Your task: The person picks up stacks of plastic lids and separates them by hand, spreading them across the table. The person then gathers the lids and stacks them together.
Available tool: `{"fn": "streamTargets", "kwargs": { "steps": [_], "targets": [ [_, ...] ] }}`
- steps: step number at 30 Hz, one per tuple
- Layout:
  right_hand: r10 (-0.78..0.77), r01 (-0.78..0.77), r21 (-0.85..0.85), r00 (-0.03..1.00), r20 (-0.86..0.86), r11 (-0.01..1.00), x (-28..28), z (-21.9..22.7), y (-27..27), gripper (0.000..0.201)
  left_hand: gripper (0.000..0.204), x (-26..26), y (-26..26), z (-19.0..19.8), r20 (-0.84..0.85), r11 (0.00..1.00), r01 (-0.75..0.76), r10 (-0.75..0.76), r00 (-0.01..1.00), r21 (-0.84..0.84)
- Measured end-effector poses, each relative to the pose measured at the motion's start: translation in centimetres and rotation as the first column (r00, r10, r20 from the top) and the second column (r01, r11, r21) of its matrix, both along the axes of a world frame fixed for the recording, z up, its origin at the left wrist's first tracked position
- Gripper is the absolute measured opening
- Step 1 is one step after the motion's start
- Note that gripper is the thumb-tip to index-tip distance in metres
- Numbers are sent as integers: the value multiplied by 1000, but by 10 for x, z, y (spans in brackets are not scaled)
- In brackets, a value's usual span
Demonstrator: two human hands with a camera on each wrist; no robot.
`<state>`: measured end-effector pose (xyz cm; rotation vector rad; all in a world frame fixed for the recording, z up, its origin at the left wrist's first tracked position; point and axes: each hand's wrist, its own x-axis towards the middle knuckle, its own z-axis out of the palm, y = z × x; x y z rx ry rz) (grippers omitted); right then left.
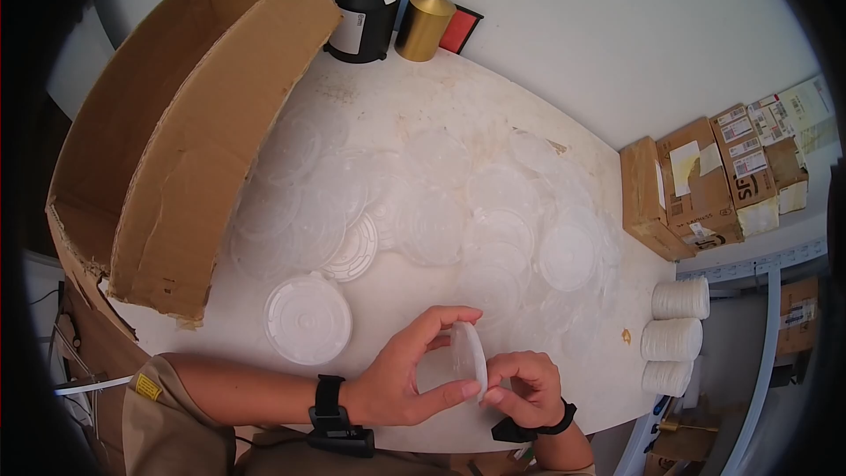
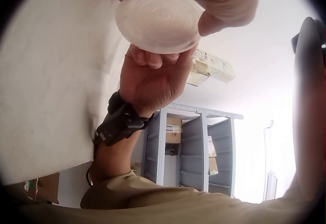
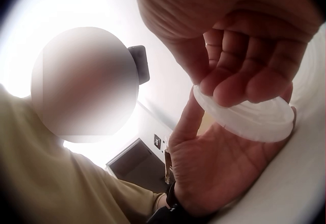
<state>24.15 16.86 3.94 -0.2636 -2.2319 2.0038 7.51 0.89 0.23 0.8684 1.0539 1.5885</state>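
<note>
A round translucent plastic lid (image 1: 469,354) is held on edge above the table's front part. The left hand (image 1: 418,370) grips it by the rim, thumb at the bottom and fingers at the top. On the lid's other side, the right hand (image 1: 529,390) has its thumb and curled fingers at the lower rim. In the left wrist view the lid (image 2: 159,20) shows its face with concentric rings. The right wrist view shows the right hand's fingertips (image 3: 232,89) pinching the lid's edge (image 3: 249,119), with the left palm behind it.
Many clear lids (image 1: 432,220) are spread over the table (image 1: 529,106). A stack of white lids (image 1: 308,319) sits left of the hands. A cardboard box (image 1: 203,141) stands at left, white stacks (image 1: 671,339) at right, and black and gold canisters (image 1: 426,26) at the back.
</note>
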Motion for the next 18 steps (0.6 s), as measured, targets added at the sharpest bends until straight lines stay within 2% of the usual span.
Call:
{"fn": "streamTargets", "kwargs": {
  "steps": [11,14,16,18],
  "targets": [
    [1,-1,-25,1000,9,1000,0,1,0,3,70,0,0,1,8,1000,0,0,1000,2],
    [33,-34,30,999,7,999,-4,2,-1,4,71,0,-1,0,-11,1000,3,-3,1000,6],
    [85,-68,237,995,-60,969,-9,5,-4,6,72,-1,-1,-1,-28,1000,7,-7,1000,4],
    [98,-71,278,992,-84,958,-11,2,-8,7,76,-2,-1,0,-83,999,24,-22,996,21]
  ]
}}
